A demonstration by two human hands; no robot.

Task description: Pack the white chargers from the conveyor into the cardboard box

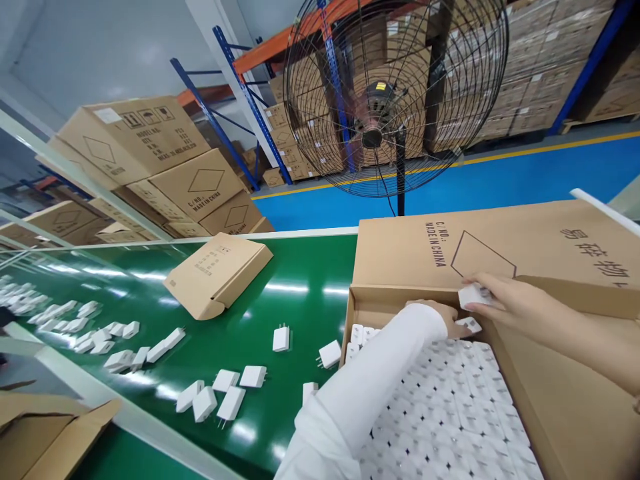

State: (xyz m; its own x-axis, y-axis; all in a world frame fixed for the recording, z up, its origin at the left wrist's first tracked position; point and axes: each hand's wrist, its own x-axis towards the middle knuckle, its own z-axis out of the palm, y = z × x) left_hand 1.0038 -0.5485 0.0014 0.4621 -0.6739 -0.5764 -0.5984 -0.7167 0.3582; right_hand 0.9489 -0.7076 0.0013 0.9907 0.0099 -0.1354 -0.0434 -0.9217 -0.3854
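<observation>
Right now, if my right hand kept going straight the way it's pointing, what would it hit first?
Probably the carton's raised flap. The right hand, holding a white charger, points left along it; depth is unclear, so it might pass just in front.

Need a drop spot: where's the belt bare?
Bare green belt between the flat small carton and the big open box. Crowded: white chargers along the near edge and far left; box interior packed, both hands in it.

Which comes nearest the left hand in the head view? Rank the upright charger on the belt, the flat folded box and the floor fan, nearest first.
From the left hand:
1. Upright charger, on the green belt to its left.
2. Flat folded box, farther left on the belt.
3. Floor fan, beyond the belt on the blue floor.
</observation>
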